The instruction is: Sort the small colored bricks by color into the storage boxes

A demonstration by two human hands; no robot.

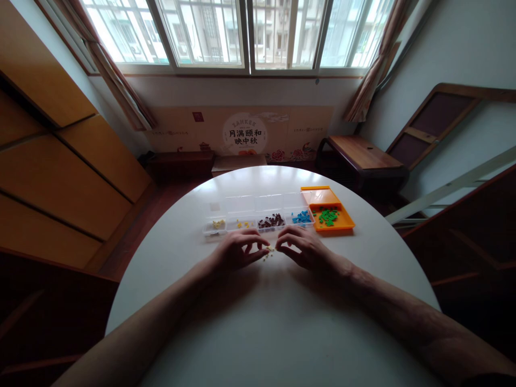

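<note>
My left hand (242, 248) and my right hand (303, 246) meet low over the middle of the table, thumbs and fingertips pinched. Between the fingertips is a small pale yellow piece (271, 249); it is too tiny to make out its exact shape. Several loose pale yellow pieces (267, 256) lie on the tabletop just below the fingers. Behind my hands stands a clear divided plastic box (206, 232) with its lid (269, 203) open. Its compartments hold pale pieces (218, 224), yellow pieces (244, 224), dark brown pieces (271, 221) and blue pieces (302, 217).
An orange tray (342, 228) with green pieces (329, 216) stands right of the clear box. Everything rests on a round white table (258, 333). Beyond are a wooden side table (365, 150), a printed panel (185, 126) under the window, and wooden cabinets (56, 188) at left.
</note>
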